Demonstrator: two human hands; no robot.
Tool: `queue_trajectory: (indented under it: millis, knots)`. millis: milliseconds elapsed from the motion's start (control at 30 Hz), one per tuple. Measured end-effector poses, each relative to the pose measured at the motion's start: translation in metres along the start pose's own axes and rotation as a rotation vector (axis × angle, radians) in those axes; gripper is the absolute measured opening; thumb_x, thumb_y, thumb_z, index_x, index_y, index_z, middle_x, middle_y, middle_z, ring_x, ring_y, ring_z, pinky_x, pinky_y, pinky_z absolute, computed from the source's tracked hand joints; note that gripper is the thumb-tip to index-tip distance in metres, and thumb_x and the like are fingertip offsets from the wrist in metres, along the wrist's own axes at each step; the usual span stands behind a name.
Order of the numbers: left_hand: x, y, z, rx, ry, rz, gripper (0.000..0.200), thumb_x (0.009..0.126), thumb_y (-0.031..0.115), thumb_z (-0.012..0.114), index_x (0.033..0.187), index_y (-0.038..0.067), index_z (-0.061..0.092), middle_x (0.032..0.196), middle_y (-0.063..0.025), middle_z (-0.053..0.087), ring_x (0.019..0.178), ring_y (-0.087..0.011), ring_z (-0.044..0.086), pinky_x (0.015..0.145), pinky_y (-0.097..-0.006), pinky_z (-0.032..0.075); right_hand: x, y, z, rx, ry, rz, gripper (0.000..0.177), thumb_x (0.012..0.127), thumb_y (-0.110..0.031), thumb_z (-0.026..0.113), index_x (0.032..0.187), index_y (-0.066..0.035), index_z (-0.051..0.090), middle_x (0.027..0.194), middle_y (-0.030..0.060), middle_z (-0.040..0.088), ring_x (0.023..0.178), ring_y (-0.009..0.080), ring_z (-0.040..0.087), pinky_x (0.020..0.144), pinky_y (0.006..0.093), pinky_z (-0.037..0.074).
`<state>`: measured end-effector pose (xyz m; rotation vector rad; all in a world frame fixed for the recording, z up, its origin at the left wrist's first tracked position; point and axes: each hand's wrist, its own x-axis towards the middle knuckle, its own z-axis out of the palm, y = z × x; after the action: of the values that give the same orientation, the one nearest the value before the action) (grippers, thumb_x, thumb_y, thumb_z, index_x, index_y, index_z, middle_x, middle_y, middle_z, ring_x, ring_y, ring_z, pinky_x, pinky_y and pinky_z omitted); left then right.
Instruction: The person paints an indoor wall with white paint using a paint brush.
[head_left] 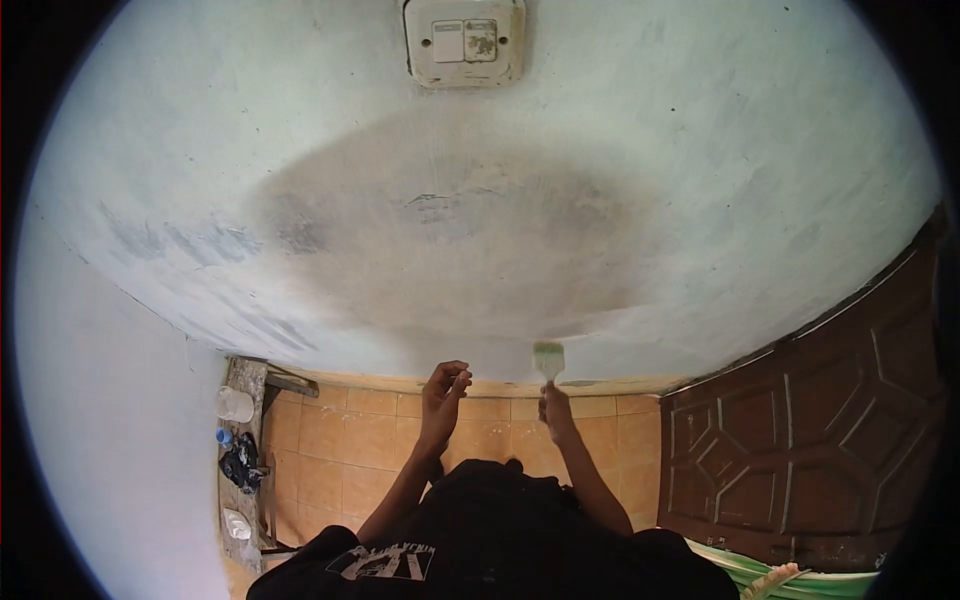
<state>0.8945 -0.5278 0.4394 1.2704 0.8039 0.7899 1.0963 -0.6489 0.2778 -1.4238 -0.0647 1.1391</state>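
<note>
My right hand (553, 408) is closed around the handle of a flat paintbrush (549, 360). The brush points upward, its pale green bristles against or very close to the lower part of the wall (480, 290); contact is hard to tell. To its left, my left hand (446, 392) is raised in front of the wall with curled fingers and thumb drawn together, and nothing shows in it. Grey, scuffed and patchy marks cover the wall ahead, with a broad shadow over its middle.
A worn double light switch (465, 42) sits high on the wall. At left, a wooden bench (256, 385) bears a white tub (236, 404), a blue-topped item and a black plastic bag (240, 463). A brown panelled door (800, 410) stands right, above orange floor tiles (370, 430).
</note>
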Motion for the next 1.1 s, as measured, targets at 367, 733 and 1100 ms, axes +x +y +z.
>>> queue_trajectory:
  millis: [367, 733, 1100]
  knots:
    - [0.015, 0.006, 0.037, -0.024, -0.044, 0.035, 0.021, 0.095, 0.025, 0.061, 0.109, 0.008, 0.059, 0.096, 0.0000, 0.060, 0.091, -0.0102, 0.056, 0.078, -0.0266, 0.043, -0.126, -0.204, 0.067, 0.022, -0.227, -0.644, 0.036, 0.103, -0.043, 0.041, 0.084, -0.012, 0.046, 0.057, -0.0090, 0.029, 0.045, 0.0014, 0.024, 0.041, 0.0203, 0.020]
    - [0.006, -0.001, 0.041, -0.007, 0.032, 0.034, 0.024, 0.095, 0.025, 0.059, 0.109, 0.006, 0.059, 0.097, -0.0039, 0.060, 0.092, -0.0144, 0.058, 0.079, -0.0296, 0.047, -0.020, -0.038, 0.010, -0.007, -0.109, -0.064, 0.036, 0.103, -0.044, 0.040, 0.085, -0.013, 0.046, 0.057, -0.0064, 0.032, 0.044, 0.0056, 0.026, 0.040, 0.0236, 0.023]
    - [-0.007, -0.009, 0.031, 0.012, 0.085, 0.000, 0.024, 0.095, 0.028, 0.060, 0.110, 0.009, 0.060, 0.099, -0.0016, 0.060, 0.094, -0.0125, 0.057, 0.080, -0.0288, 0.045, -0.104, -0.155, 0.052, -0.033, -0.227, -0.315, 0.034, 0.103, -0.043, 0.040, 0.086, -0.013, 0.046, 0.056, -0.0088, 0.028, 0.044, 0.0017, 0.023, 0.040, 0.0198, 0.019]
